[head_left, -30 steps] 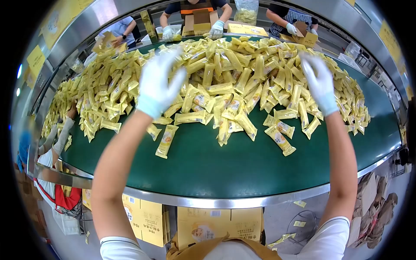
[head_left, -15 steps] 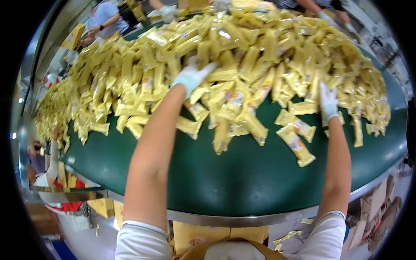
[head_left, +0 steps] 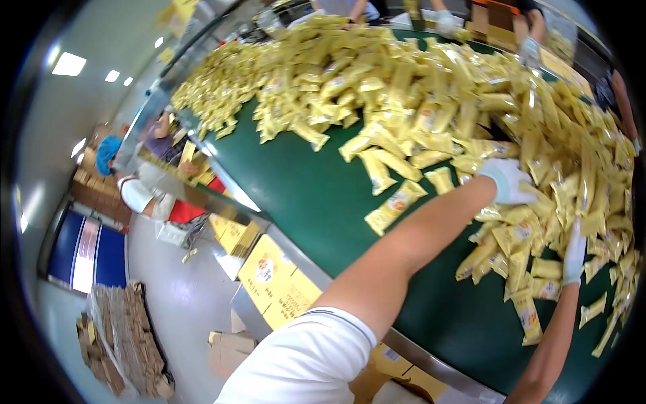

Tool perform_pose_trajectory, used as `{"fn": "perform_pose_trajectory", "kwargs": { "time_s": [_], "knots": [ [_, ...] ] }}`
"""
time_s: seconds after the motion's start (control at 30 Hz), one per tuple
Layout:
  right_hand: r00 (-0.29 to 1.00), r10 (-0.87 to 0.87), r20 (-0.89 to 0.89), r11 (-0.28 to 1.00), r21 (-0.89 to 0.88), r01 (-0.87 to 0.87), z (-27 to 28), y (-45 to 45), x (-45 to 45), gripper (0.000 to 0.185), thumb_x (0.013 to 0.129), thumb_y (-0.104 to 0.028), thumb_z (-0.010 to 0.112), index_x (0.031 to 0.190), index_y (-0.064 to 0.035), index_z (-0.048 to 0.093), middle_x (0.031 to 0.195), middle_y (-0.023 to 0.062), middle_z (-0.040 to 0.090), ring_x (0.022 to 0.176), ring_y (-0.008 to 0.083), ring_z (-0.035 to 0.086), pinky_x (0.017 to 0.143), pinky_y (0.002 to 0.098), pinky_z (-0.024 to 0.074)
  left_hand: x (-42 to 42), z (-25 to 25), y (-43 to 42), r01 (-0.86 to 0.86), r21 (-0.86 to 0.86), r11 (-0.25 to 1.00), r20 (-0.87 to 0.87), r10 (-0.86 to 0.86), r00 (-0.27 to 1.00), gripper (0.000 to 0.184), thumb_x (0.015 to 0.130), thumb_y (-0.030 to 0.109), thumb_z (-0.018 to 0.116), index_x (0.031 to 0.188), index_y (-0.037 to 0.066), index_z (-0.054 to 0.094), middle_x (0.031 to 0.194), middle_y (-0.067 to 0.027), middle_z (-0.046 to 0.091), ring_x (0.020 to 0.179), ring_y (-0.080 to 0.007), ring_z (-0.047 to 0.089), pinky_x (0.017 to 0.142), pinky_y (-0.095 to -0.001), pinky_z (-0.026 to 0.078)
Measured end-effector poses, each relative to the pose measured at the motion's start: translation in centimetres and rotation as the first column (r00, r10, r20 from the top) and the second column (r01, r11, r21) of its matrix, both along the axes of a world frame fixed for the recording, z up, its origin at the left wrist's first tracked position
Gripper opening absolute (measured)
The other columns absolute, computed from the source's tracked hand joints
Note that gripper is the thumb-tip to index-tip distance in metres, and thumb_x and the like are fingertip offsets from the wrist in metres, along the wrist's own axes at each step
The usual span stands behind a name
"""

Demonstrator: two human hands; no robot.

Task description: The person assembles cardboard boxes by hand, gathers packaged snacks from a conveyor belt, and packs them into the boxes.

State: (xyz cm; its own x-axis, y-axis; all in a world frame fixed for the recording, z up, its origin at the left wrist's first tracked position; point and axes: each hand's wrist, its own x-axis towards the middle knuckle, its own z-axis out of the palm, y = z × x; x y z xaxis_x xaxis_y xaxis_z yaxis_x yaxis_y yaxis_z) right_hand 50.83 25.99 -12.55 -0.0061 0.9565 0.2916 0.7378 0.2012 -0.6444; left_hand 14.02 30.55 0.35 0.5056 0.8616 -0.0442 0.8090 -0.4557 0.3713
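Note:
A heap of yellow-wrapped snack packets covers the far part of a green conveyor belt. My left hand, in a white glove, rests against packets at the right of the heap, its fingers apart and partly lost among the wrappers. Nearer to me and further right, my gloved right hand reaches into the heap's edge with fingers stretched out, touching packets. Between my two arms lies a loose cluster of packets. One single packet lies on the belt left of my left hand.
A metal edge borders the belt on my side. Yellow printed cartons stand beside it at left. A co-worker in a blue cap is at the far left; other people's gloved hands work across the belt. Flattened cardboard is stacked on the floor.
The view has swung to the left, so the heap and both hands now appear further right. My hands are closer together, with packets gathered between them.

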Motion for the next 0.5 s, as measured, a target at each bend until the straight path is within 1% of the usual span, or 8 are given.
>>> {"fn": "perform_pose_trajectory", "kwargs": {
  "time_s": [0.07, 0.2, 0.3, 0.33, 0.4, 0.43, 0.47, 0.5],
  "knots": [
    [1.0, 0.019, -0.011, 1.0, 0.008, -0.019, -0.6, -0.8, -0.1, 0.054, 0.108, -0.036, 0.041, 0.146, 0.0021, 0.047, 0.13, 0.0195, 0.056, 0.114, 0.0259, 0.054, 0.106, 0.034, 0.0369, -1.0, 1.6, -1.9, -0.021, -0.038, 0.999, -0.003, 0.021, 1.0, 0.066, 0.086, 0.074, 0.048, 0.132, 0.03, 0.064, 0.135, -0.0122, 0.059, 0.121, -0.0309, 0.059, 0.103, -0.043, 0.046],
    [0.917, -0.176, -0.358, 0.977, -0.177, 0.119, 1.8, -3.0, -6.2, 0.06, 0.105, -0.048, 0.048, 0.135, 0.0023, 0.059, 0.088, 0.0145, 0.061, 0.083, 0.0248, 0.054, 0.084, 0.0373, 0.0449, -3.1, 1.3, -4.2, -0.004, -0.041, 0.999, 0.007, 0.004, 1.0, 0.064, 0.086, 0.072, 0.049, 0.132, 0.031, 0.064, 0.131, -0.0127, 0.06, 0.119, -0.032, 0.06, 0.1, -0.0451, 0.047],
    [1.0, -0.016, -0.002, 0.995, 0.098, 0.017, 1.0, -5.3, -8.0, 0.049, 0.107, -0.037, 0.046, 0.138, -0.0003, 0.058, 0.089, 0.0199, 0.062, 0.081, 0.0323, 0.056, 0.083, 0.041, 0.0464, -5.7, 2.2, -6.7, 0.001, -0.033, 0.999, -0.013, -0.001, 1.0, 0.063, 0.087, 0.072, 0.05, 0.132, 0.031, 0.064, 0.136, -0.0136, 0.058, 0.121, -0.0326, 0.06, 0.101, -0.0454, 0.047],
    [0.971, 0.059, 0.232, 0.897, 0.414, -0.153, -2.3, -5.6, -7.6, 0.043, 0.108, -0.028, 0.047, 0.141, -0.0023, 0.057, 0.09, 0.0222, 0.063, 0.079, 0.0351, 0.058, 0.08, 0.0435, 0.0473, -6.6, 1.5, -7.5, -0.002, 0.017, 1.0, -0.004, 0.002, 1.0, 0.063, 0.087, 0.071, 0.05, 0.133, 0.031, 0.064, 0.139, -0.014, 0.057, 0.122, -0.033, 0.06, 0.101, -0.045, 0.047],
    [1.0, -0.008, -0.029, 0.999, -0.034, 0.007, 2.1, -8.0, -11.9, 0.045, 0.103, -0.038, 0.055, 0.122, 0.0013, 0.065, 0.101, 0.0235, 0.068, 0.091, 0.0384, 0.063, 0.086, 0.0459, 0.0495, -8.6, 0.9, -9.2, -0.01, 0.05, 0.999, -0.009, 0.01, 1.0, 0.063, 0.087, 0.071, 0.052, 0.133, 0.029, 0.064, 0.145, -0.0141, 0.055, 0.124, -0.0341, 0.059, 0.102, -0.0441, 0.049],
    [0.987, -0.117, -0.107, 0.964, -0.253, 0.086, 4.6, -9.2, -14.3, 0.049, 0.1, -0.043, 0.059, 0.113, 0.0032, 0.069, 0.106, 0.0242, 0.071, 0.097, 0.0401, 0.066, 0.089, 0.0471, 0.0506, -9.5, 0.7, -9.8, -0.012, 0.049, 0.999, 0.006, 0.012, 1.0, 0.064, 0.088, 0.07, 0.052, 0.134, 0.027, 0.064, 0.145, -0.0136, 0.055, 0.123, -0.0341, 0.06, 0.101, -0.0445, 0.049],
    [0.993, -0.102, -0.068, 0.987, -0.135, 0.092, 4.9, -10.3, -15.9, 0.061, 0.097, -0.055, 0.056, 0.108, 0.0036, 0.071, 0.11, 0.0259, 0.071, 0.101, 0.042, 0.067, 0.091, 0.0469, 0.0505, -10.3, 2.7, -11.3, -0.009, -0.004, 1.0, -0.05, 0.008, 0.999, 0.066, 0.088, 0.069, 0.052, 0.137, 0.026, 0.062, 0.147, -0.0126, 0.053, 0.123, -0.0336, 0.06, 0.101, -0.0448, 0.049],
    [0.983, -0.14, 0.117, 0.916, -0.361, 0.173, 9.0, -11.8, -17.9, 0.072, 0.094, -0.065, 0.053, 0.107, 0.003, 0.072, 0.105, 0.0262, 0.072, 0.102, 0.0433, 0.067, 0.094, 0.0451, 0.0501, -11.2, 2.2, -11.7, 0.002, 0.02, 1.0, -0.103, 0.0, 0.995, 0.067, 0.089, 0.069, 0.051, 0.139, 0.026, 0.059, 0.149, -0.0127, 0.051, 0.124, -0.034, 0.059, 0.102, -0.0453, 0.049]
  ]
}}
